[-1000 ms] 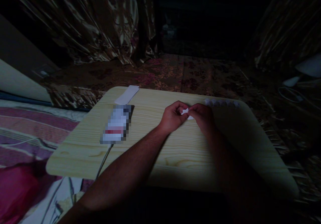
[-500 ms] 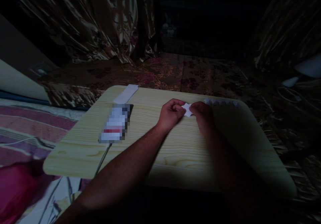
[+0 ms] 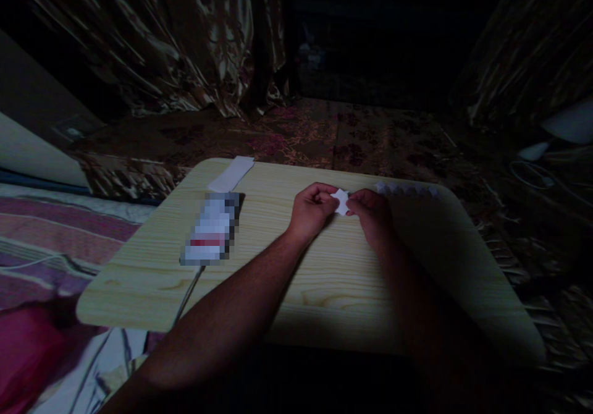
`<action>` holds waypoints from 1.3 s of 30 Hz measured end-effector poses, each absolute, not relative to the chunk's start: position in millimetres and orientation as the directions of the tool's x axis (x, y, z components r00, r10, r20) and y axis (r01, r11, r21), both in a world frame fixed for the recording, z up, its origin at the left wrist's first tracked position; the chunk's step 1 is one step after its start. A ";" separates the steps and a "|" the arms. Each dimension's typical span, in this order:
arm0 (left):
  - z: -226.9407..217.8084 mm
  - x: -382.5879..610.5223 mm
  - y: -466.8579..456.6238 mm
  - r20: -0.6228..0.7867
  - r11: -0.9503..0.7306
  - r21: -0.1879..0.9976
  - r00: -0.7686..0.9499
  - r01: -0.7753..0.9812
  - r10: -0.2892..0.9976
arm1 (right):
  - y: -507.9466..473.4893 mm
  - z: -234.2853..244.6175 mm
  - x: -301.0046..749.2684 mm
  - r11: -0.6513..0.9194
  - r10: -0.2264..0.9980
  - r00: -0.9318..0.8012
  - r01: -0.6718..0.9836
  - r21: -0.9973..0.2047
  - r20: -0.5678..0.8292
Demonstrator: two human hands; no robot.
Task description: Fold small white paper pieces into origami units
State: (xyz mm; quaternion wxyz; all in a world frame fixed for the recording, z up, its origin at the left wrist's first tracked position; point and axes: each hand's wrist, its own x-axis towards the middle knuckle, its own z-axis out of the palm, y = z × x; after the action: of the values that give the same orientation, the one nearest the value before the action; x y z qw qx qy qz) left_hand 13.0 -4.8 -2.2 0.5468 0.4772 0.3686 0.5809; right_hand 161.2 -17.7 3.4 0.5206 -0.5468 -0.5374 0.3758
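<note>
A small white folded paper piece (image 3: 341, 201) is pinched between both hands above the light wooden table (image 3: 278, 278). My left hand (image 3: 311, 210) grips its left side with curled fingers. My right hand (image 3: 373, 213), in shadow, pinches its right side. A row of several small white folded paper pieces (image 3: 407, 188) lies on the table just right of and behind my right hand.
A blurred-out flat object (image 3: 210, 236) with a cable (image 3: 188, 296) lies on the table's left half. A white paper strip (image 3: 230, 174) sits at the far left edge. Patterned carpet and shiny curtains surround the table; striped bedding lies to the left.
The paper piece has been lifted slightly and turned between the fingers, showing more of its white face. Both hands stay close together in the same spot.
</note>
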 end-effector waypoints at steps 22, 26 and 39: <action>-3.5 12.9 -4.1 0.118 -0.090 0.927 0.054 -0.364 0.992 | -19.3 8.3 158.1 0.098 0.992 0.081 0.043 -0.994 0.101; -3.5 12.7 -5.0 0.145 -0.118 0.939 0.061 -0.323 0.987 | -18.0 7.8 159.2 0.158 0.986 0.062 -0.012 -0.987 0.157; -4.1 14.4 -5.9 0.121 -0.070 0.947 0.147 -0.312 0.982 | -18.9 4.9 159.7 0.207 0.971 0.088 0.164 -0.965 0.223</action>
State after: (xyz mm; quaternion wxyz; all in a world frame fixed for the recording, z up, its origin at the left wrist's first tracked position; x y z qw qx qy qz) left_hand 14.4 -5.9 -4.1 0.5860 0.4796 0.3489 0.5522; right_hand 159.7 -18.9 4.9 0.5372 -0.5055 -0.5612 0.3756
